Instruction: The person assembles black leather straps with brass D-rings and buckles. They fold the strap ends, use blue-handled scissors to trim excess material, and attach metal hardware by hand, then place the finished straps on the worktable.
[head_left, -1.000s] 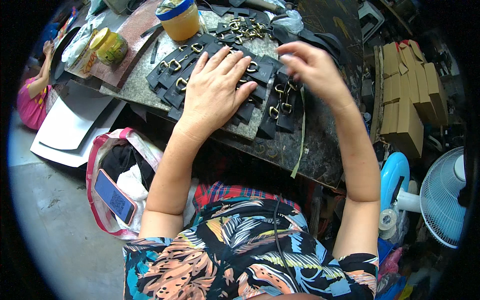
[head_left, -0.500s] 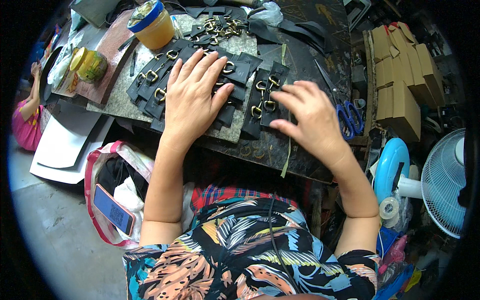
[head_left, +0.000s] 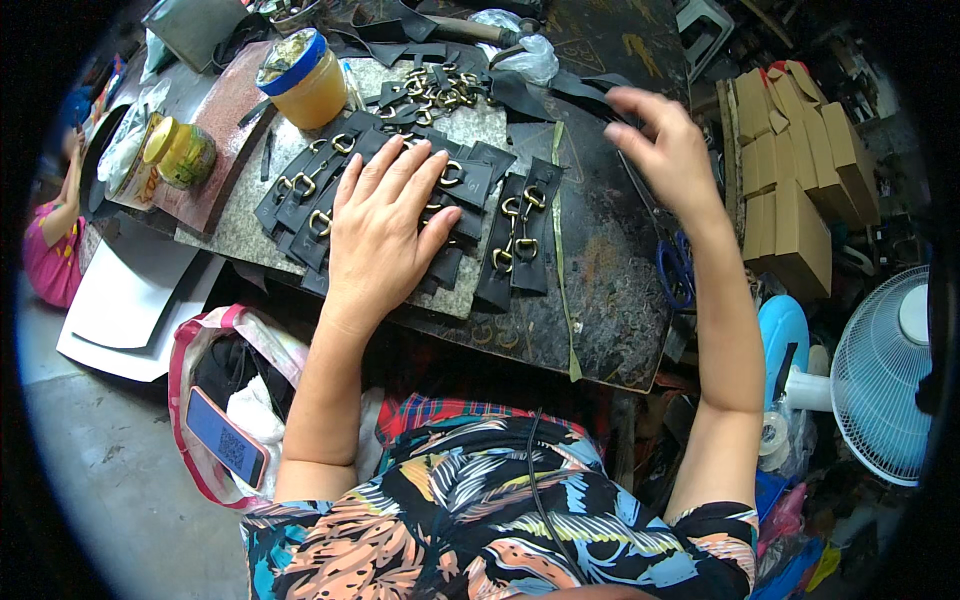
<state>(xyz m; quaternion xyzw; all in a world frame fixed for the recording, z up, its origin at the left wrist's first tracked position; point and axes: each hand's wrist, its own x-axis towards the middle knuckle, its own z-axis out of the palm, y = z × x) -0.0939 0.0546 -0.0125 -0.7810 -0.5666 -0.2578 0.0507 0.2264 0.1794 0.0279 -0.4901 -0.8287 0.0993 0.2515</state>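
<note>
My left hand (head_left: 385,225) lies flat, fingers spread, on a pile of black leather tabs (head_left: 300,215) fitted with brass-coloured horsebit-style links. Part of the pile is hidden under the palm. Just right of it, two more black leather tabs (head_left: 525,235), joined by similar metal links, lie side by side on the table. My right hand (head_left: 668,155) is raised over the table's right side, thumb and fingers apart, and nothing shows between them. Closest to its fingertips are black leather strips (head_left: 590,88). Below that hand lie blue-handled scissors (head_left: 675,272), partly covered by the forearm.
Loose metal links (head_left: 440,90) are heaped behind the pile. A blue-rimmed tub (head_left: 303,85) and a yellow-lidded jar (head_left: 180,155) stand at left. A green ribbon (head_left: 562,250) crosses the dark table. Brown boxes (head_left: 800,170) and a fan (head_left: 880,375) stand at right; another person (head_left: 62,230) is far left.
My right hand has moved away from the two leather tabs, up and to the right toward the black strips. My left hand stays on the pile.
</note>
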